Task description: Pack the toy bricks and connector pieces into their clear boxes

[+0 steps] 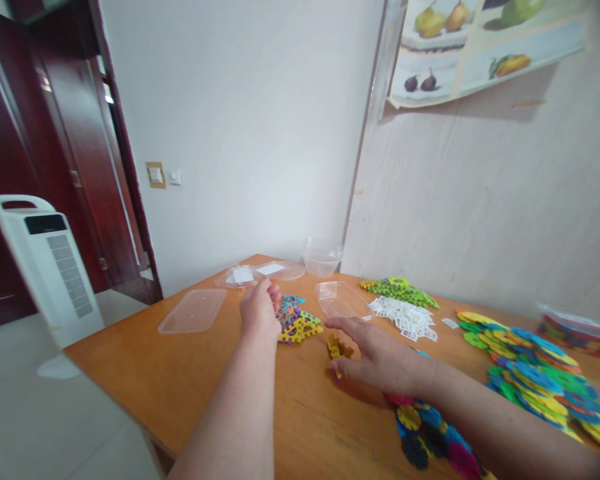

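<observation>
My left hand [261, 312] is closed with its fingers curled, beside a group of notched plastic building pieces [300, 327] in yellow, grey and purple. Part of that group lies behind the hand, and what the fingers hold, if anything, is hidden. My right hand [380, 353] is open low over the table, thumb and forefinger apart on either side of a small yellow notched piece [337, 348] with some purple under it. Below my right forearm lie coloured plastic discs [430, 427], partly covered by the arm.
On the wooden table [220, 380] are white lattice pieces [405, 317], green pieces [403, 292] and a pile of notched discs [535, 373]. A clear tub [323, 257] and flat clear lids [193, 311] stand toward the back and left. A white appliance [50, 267] is on the floor.
</observation>
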